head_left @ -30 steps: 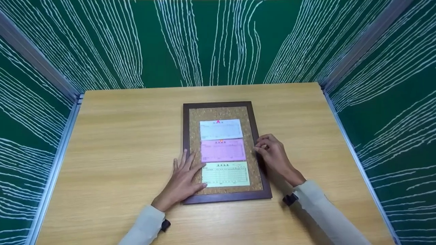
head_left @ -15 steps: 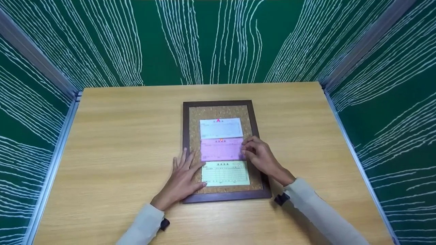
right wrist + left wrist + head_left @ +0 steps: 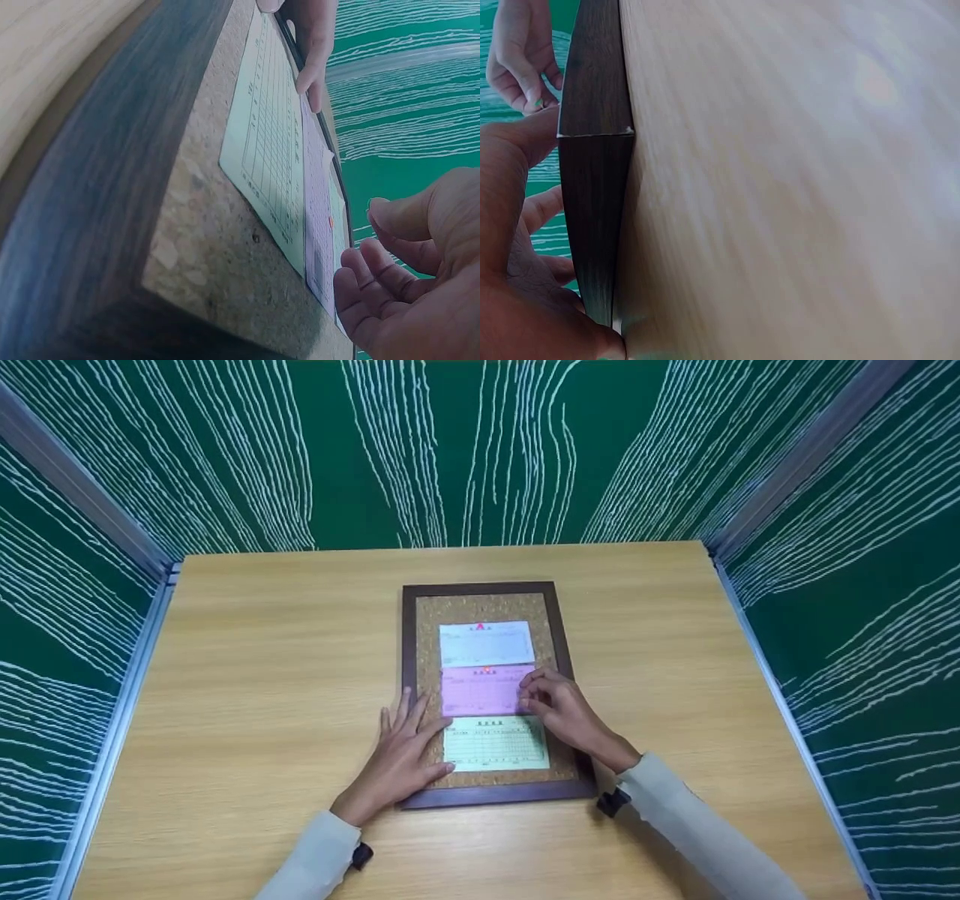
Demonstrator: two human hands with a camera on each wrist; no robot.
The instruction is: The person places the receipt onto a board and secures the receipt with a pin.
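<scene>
Three printed paper slips lie in a column on a dark-framed corkboard (image 3: 480, 606): a white slip (image 3: 484, 645), a pink slip (image 3: 476, 695) and a green slip (image 3: 491, 748). A red pin (image 3: 481, 626) sits on the white slip, an orange pin (image 3: 487, 669) on the pink one. My left hand (image 3: 397, 765) lies spread over the board's left side, thumb and forefinger touching the green slip's left edge. Above the pink slip's right part, my right hand (image 3: 574, 716) pinches a tiny green thing, apparently a pushpin (image 3: 538, 103), mostly hidden by the fingertips.
The corkboard lies flat on a light wooden table (image 3: 285, 675). Green panels (image 3: 367, 450) with white wavy lines stand behind and at both sides. Dark bands with small boxes (image 3: 613, 802) sit at both wrists.
My right hand has moved left from the frame's right edge to over the pink slip. The left hand has stayed in place, and so have the slips.
</scene>
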